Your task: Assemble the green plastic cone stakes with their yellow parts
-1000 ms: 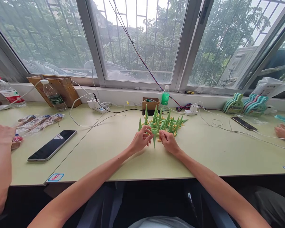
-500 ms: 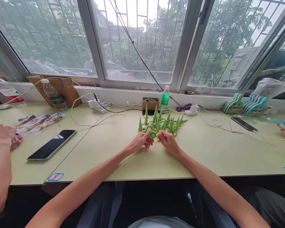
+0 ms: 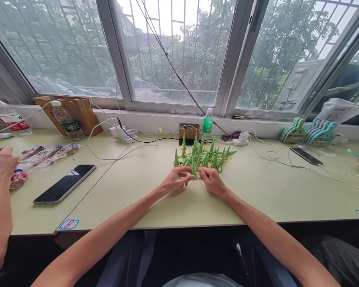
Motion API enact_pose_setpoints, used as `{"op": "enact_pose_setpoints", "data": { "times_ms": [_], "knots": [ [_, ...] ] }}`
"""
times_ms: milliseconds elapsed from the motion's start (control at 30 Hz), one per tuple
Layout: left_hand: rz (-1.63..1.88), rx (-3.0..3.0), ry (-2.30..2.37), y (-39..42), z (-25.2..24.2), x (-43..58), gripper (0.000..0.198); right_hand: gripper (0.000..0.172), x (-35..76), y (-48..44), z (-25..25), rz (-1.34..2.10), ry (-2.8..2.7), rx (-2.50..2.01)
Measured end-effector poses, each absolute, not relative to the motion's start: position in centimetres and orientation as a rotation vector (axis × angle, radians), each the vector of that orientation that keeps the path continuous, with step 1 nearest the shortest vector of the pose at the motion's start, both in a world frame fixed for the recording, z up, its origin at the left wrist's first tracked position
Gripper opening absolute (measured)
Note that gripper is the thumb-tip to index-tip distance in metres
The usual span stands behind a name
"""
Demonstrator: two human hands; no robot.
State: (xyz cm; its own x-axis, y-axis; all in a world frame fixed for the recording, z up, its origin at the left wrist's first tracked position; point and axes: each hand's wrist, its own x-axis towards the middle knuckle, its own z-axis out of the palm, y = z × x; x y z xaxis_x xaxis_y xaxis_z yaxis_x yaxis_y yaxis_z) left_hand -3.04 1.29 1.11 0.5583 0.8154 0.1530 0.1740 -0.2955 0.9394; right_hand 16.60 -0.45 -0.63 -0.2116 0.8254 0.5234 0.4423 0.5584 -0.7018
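Between the fingertips of my left hand (image 3: pixel 177 180) is a green cone-shaped piece (image 3: pixel 194 169), held upright with its tip up and its base low over the table. Close by on its right side, my right hand (image 3: pixel 212 180) is closed with thumb and finger pinched together. What that pinch holds, if anything, is hidden. Just beyond both hands stands a cluster of similar green spiky cones (image 3: pixel 212 149) with small yellow parts around their lower ends, some upright and some lying over.
Behind the cluster are a small cardboard box (image 3: pixel 185 129) and a green-labelled bottle (image 3: pixel 208 121). A phone (image 3: pixel 65 184) and wrapped items (image 3: pixel 48 153) lie left, near another person's hand (image 3: pixel 1 163). Right are a second phone (image 3: pixel 306 156), cables and teal hangers (image 3: pixel 320 133).
The green cone in my left hand has turned from showing its round base to pointing upward. My right hand stays nearly in place. The person's hand at left has shifted slightly.
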Motion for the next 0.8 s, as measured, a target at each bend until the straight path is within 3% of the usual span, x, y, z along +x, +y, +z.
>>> {"op": "enact_pose_setpoints", "data": {
  "times_ms": [467, 800],
  "knots": [
    [1.07, 2.089, 0.895, 1.92, 0.01, -2.64, 0.029, 0.044, 16.48, -0.33, -0.55, 0.519, -1.844, -1.095],
    [1.048, 1.972, 0.956, 1.48, 0.59, -2.47, 0.04, 0.042, 16.65, -0.19, -0.74, 0.46, -1.784, -1.104]
  ]
}}
